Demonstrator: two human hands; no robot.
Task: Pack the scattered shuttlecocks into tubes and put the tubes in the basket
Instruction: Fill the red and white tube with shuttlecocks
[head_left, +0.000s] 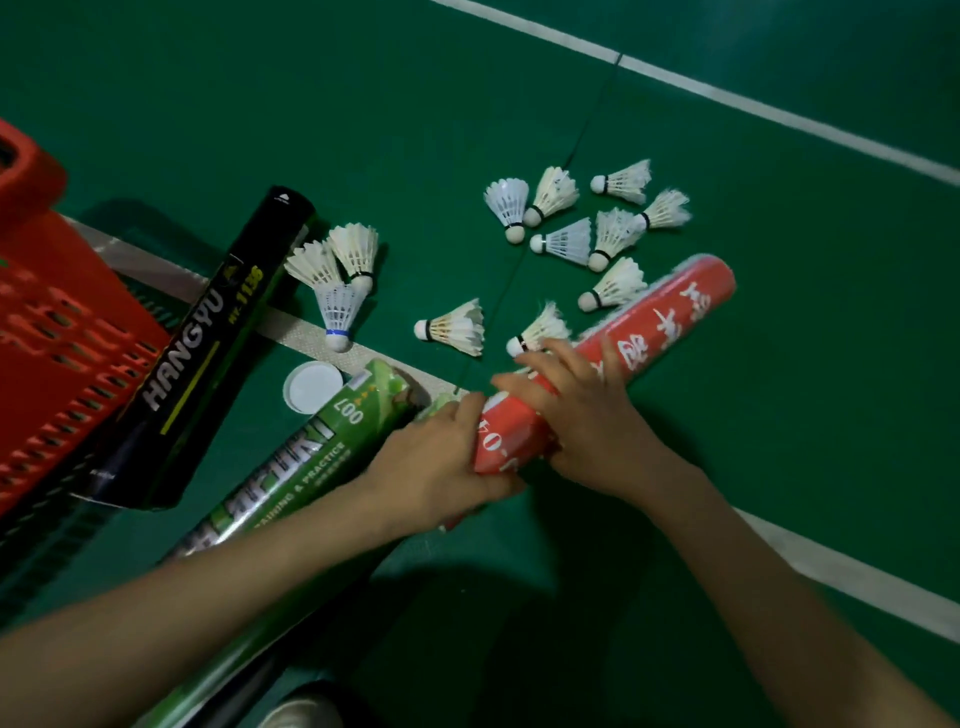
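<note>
Your left hand (441, 452) and right hand (587, 431) both wrap the red tube (665, 317) at lower centre, seemingly readying it; next, free one hand for the shuttlecocks (454, 327) just above.

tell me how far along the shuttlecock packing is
Done: nothing that shows. In hand: the left hand and right hand both grip the red tube. Left: about a dozen shuttlecocks lie loose on the floor, and the black tube and green tube lie outside the red basket.
</note>
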